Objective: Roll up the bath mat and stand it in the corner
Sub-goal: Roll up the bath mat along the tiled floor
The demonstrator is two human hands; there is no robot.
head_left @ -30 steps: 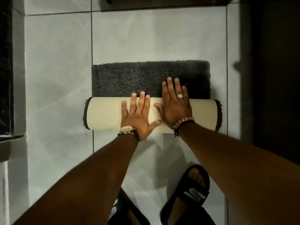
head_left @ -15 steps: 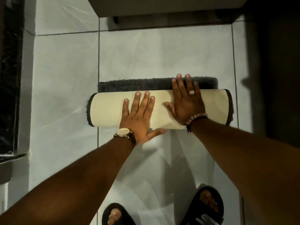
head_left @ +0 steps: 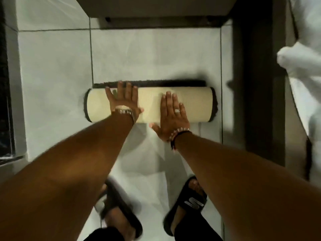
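The bath mat lies on the pale tiled floor as a thick roll, cream backing outward, dark pile showing at both ends. Only a thin strip of dark pile still lies flat behind the roll. My left hand rests flat on the roll's left half, fingers spread and reaching over its far edge. My right hand lies flat on the middle of the roll, its heel off the near side. Neither hand grips the mat.
A dark door frame or threshold runs along the right, with white cloth beyond it. A cabinet base stands at the far end. A dark ledge lines the left. My feet in black slides stand just behind.
The roll has moved away from me and grown thicker; the flat pile shrank from a wide band to a thin strip. My right hand slid back toward the near side.
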